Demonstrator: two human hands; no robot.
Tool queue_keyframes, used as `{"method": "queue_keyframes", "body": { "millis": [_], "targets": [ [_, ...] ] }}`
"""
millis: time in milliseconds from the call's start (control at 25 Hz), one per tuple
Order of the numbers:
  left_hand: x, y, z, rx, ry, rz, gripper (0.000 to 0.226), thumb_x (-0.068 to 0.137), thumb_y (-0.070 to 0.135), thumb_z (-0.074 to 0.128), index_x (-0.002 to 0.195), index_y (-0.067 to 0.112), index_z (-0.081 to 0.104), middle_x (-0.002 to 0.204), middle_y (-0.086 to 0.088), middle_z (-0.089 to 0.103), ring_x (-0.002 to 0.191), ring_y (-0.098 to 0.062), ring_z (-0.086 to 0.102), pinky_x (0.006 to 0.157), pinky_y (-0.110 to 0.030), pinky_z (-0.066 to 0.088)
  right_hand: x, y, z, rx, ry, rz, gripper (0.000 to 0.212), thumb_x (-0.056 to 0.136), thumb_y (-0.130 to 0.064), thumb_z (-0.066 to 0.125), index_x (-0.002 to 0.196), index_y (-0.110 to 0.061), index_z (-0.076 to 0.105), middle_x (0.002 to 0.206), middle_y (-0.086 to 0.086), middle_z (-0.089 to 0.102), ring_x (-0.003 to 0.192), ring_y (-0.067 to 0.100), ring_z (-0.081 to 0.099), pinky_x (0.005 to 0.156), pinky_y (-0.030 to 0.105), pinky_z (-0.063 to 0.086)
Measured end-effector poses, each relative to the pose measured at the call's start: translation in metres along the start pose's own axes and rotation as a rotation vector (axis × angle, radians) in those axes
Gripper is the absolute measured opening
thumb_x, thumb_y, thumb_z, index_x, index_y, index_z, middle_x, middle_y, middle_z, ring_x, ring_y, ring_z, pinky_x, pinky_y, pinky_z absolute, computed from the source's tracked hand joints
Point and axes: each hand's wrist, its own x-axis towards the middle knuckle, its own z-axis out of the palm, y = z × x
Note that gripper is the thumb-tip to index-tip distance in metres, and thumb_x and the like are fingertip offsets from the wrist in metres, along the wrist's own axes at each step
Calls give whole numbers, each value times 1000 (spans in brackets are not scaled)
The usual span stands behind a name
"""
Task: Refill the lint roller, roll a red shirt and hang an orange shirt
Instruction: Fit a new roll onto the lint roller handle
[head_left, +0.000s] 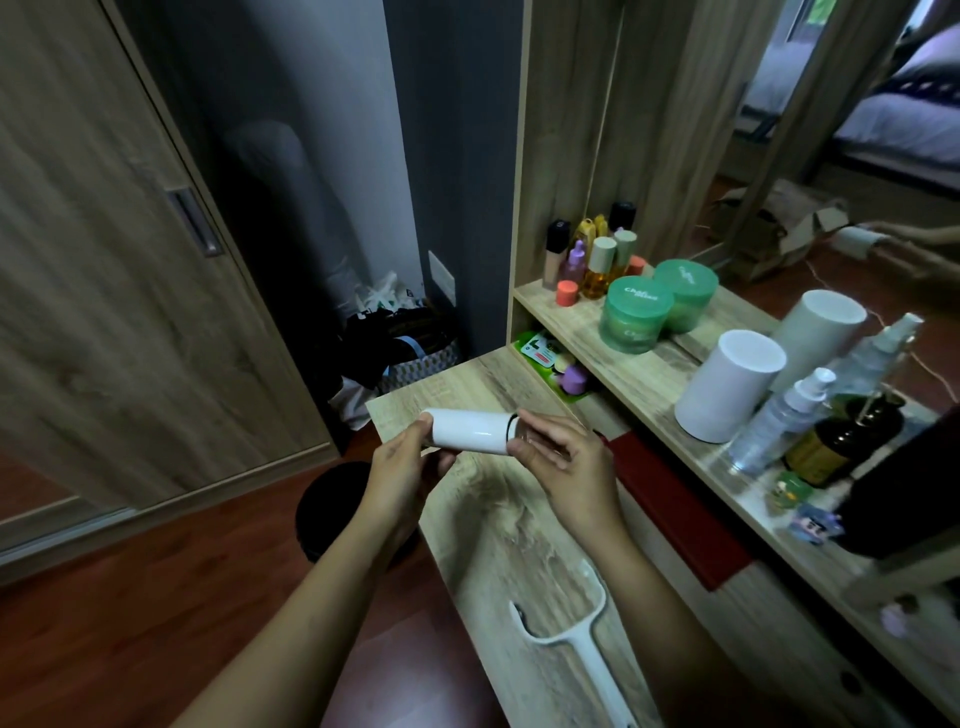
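Note:
I hold a white lint refill roll (467, 430) level above the wooden dressing table (514, 540). My left hand (402, 467) grips its left end from below. My right hand (563, 460) grips its right end, where a dark ring and a clear piece show between the fingers. The white lint roller handle (566, 631) lies bare on the table near me, its fork pointing away. No red or orange shirt is in view.
The shelf on the right carries two green jars (636, 314), cosmetic bottles (597, 260), a white cylinder (727, 387), spray bottles (784, 415) and a dark bottle (841, 439). A red strip (675, 499) runs below it. A black bin (332, 512) stands on the floor; bags (400, 348) lie beside the wardrobe door.

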Motion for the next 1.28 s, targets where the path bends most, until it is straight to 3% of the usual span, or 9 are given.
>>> {"method": "queue_keyframes", "body": {
  "millis": [160, 280, 480, 640, 800, 920, 1000, 1120, 1280],
  "targets": [
    [-2, -2, -1, -19, -28, 0, 21, 94, 22, 52, 90, 8, 65, 87, -7, 67, 81, -22, 64, 66, -19, 57, 1, -2, 2, -26, 27, -30, 37, 77, 1, 71, 113, 2, 64, 104, 5, 62, 90, -17, 59, 77, 1, 44],
    [-3, -6, 0, -42, -16, -7, 22, 94, 23, 52, 92, 6, 65, 86, -7, 67, 84, -23, 64, 62, -17, 56, -1, 0, 7, 6, 31, 5, 37, 79, -3, 70, 116, -7, 64, 108, 4, 65, 97, 1, 65, 81, 7, 47],
    [-7, -8, 2, -70, -6, 8, 21, 93, 23, 52, 92, 6, 65, 87, -6, 66, 82, -19, 64, 67, -18, 56, -7, 7, 14, -51, 98, 14, 31, 84, -12, 67, 115, -15, 64, 118, 3, 66, 112, 13, 61, 96, 32, 50],
    [-10, -9, 2, -65, 27, 74, 22, 95, 21, 49, 116, 13, 50, 104, -6, 55, 81, -18, 61, 70, -21, 54, -11, 10, 22, -90, 125, -25, 32, 84, -6, 65, 116, -9, 64, 115, 8, 62, 105, 16, 64, 91, 28, 53],
    [-12, -8, 0, 31, 25, 164, 9, 95, 17, 50, 89, 14, 57, 92, -2, 56, 73, -18, 61, 62, -19, 56, -15, 12, 24, -127, 156, -19, 29, 86, -4, 63, 115, -6, 64, 103, 2, 61, 95, 17, 65, 85, 24, 52],
    [-13, -8, -4, 72, 12, 177, 11, 95, 18, 50, 87, 15, 57, 91, -4, 58, 77, -19, 64, 62, -19, 56, -15, 9, 22, -129, 142, -37, 28, 86, -4, 62, 114, -4, 64, 99, -3, 58, 92, 8, 62, 83, 11, 49],
    [-12, -9, -5, 27, 14, 132, 9, 95, 19, 50, 89, 15, 55, 94, -5, 57, 82, -20, 63, 65, -19, 57, -15, 5, 22, -81, 99, -6, 29, 86, -3, 62, 115, -5, 63, 104, -1, 58, 95, 4, 60, 84, 7, 47],
    [-12, -12, 1, -119, 19, 33, 7, 95, 21, 50, 97, 16, 54, 98, -3, 54, 88, -18, 60, 72, -20, 56, -17, 7, 23, -2, 74, 61, 31, 85, -4, 63, 115, -12, 59, 113, 4, 62, 101, 9, 61, 88, 14, 49],
    [-12, -28, 13, -170, 65, -50, 20, 94, 20, 53, 111, 12, 45, 101, -5, 52, 89, -15, 58, 74, -24, 53, -25, 19, 19, 42, 81, 142, 32, 83, -4, 64, 112, -16, 59, 112, 2, 64, 104, 11, 60, 88, 12, 46]
  ]
}}
